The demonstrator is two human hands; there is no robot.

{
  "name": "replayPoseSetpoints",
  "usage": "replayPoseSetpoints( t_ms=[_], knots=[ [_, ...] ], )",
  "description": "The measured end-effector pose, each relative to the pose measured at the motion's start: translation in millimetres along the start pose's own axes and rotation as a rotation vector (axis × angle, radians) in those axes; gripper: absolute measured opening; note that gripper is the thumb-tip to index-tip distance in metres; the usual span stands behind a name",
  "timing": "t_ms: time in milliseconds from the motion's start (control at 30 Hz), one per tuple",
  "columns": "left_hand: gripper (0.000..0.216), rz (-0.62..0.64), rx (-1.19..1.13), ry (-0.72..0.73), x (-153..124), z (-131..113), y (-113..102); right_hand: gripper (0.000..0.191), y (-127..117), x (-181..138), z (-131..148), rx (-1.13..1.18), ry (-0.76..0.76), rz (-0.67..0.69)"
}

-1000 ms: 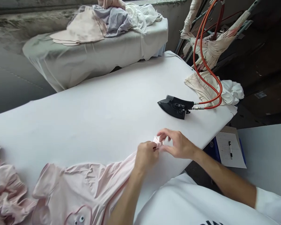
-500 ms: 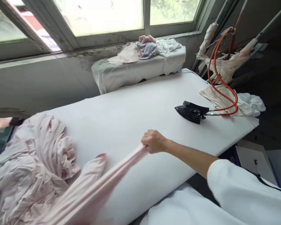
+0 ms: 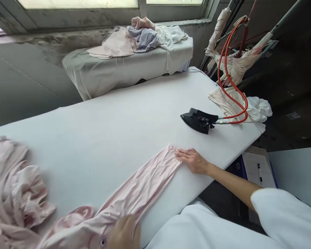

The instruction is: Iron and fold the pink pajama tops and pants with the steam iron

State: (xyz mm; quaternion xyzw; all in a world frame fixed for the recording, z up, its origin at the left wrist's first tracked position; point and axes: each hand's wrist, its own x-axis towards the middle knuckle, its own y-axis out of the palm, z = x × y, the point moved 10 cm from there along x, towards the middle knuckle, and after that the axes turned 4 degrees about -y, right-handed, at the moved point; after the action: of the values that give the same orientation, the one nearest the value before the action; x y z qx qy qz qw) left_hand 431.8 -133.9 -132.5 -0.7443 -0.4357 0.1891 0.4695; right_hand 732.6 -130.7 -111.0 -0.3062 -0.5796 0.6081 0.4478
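Pink garment [image 3: 145, 183] — near table edge [image 3: 227, 164]

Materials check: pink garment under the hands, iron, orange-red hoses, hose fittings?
Pink garment: soft matte fabric, since it creases and drapes; fibre unclear.
Iron: hard black body, low sheen; plastic or coated metal, can't tell.
Hoses: likely rubber or silicone; smooth, slightly glossy, bending in loops.
Fittings: probably bare metal, given the bright silvery glint.
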Motion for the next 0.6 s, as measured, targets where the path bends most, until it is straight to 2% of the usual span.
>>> replayPoseSetpoints(
  t_ms=[67,133,167,233,300,333,367,433,467,500,533,600],
  knots=[
    [0.022,0.042,-0.068,0.066,58,-54,31,0.037,-13,8,-8,-0.009,0.094,0.005],
    [0.033,0.096,-0.047,0.115,117,-102,66,0.032,-46,29,-37,-0.056,0.183,-0.089],
    [0.044,0.162,-0.030,0.173,141,-125,86,0.034,-66,39,-62,-0.093,0.250,-0.145],
    [0.070,0.281,-0.014,0.265,173,-154,116,0.045,-98,55,-131,-0.155,0.422,-0.184],
    [0.073,0.341,-0.055,0.317,182,-155,122,0.056,-108,64,-204,-0.091,0.554,-0.065],
    [0.064,0.309,-0.085,0.291,181,-141,113,0.059,-103,65,-233,0.000,0.584,0.054],
    [0.052,0.226,-0.105,0.223,177,-115,96,0.059,-96,64,-254,0.091,0.609,0.178],
    [0.037,-0.016,-0.075,-0.035,155,-36,52,0.054,-84,57,-271,0.185,0.677,0.371],
    [0.035,-0.132,-0.012,-0.179,135,7,30,0.052,-79,54,-266,0.185,0.691,0.440],
    [0.038,-0.154,0.073,-0.325,114,47,17,0.049,-74,55,-250,0.173,0.660,0.504],
    [0.041,-0.116,0.138,-0.445,93,80,11,0.046,-68,59,-225,0.163,0.581,0.565],
    [0.043,0.036,0.120,-0.573,61,119,12,0.042,-52,67,-154,0.175,0.334,0.686]
  ],
)
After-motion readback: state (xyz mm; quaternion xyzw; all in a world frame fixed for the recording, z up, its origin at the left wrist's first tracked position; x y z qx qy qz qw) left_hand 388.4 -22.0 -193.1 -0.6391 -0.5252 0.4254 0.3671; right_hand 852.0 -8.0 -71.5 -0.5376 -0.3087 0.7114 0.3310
